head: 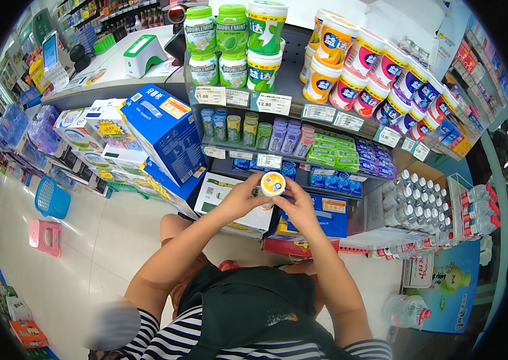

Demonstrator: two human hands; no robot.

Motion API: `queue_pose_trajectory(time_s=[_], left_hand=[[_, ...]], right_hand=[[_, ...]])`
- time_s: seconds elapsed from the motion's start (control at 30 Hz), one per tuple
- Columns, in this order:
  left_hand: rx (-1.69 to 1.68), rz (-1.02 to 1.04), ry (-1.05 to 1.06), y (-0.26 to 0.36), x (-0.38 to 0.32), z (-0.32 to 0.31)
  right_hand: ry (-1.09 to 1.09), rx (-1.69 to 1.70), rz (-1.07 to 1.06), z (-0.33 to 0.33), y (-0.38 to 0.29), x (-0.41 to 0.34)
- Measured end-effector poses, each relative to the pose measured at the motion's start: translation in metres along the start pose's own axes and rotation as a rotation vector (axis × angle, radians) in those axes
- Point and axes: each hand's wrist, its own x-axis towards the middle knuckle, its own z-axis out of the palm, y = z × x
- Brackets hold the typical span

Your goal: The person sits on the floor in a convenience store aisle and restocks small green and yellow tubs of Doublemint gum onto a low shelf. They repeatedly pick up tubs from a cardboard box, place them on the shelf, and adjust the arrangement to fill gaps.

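Observation:
A small round gum tub with a white rim and a yellow-orange printed lid (273, 183) is held upright in front of the shelf rack. My left hand (246, 196) grips it from the left, thumb along its near side. From the right, the fingers and thumb of my right hand (297, 206) close on the same tub. Above on the top shelf, a gap separates green-lidded Doublemint tubs (232, 33) from a stacked row of orange, pink and purple gum tubs (326, 56). Small upright gum bottles (276, 135) and flat gum packs (335, 150) fill the shelf below.
Blue drink cartons (159, 130) are stacked left of the rack, with a white box (218, 195) low down. Bottled water (416, 200) stands at right. A blue basket (52, 198) and pink stool (46, 237) are on the tiled floor (101, 265). Behind is a counter (114, 72).

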Motion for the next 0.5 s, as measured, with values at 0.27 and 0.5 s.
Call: queue_pose_trajectory(time_s=[0.27, 0.5], left_hand=[[-0.304, -0.087, -0.056, 0.029, -0.016, -0.003], [-0.358, 0.01, -0.068, 0.031, -0.036, 0.003]], right_hand=[[-0.021, 0.289, 0.105, 0.0, -0.01, -0.002], [-0.003, 0.386, 0.18, 0.01, -0.029, -0.014]])
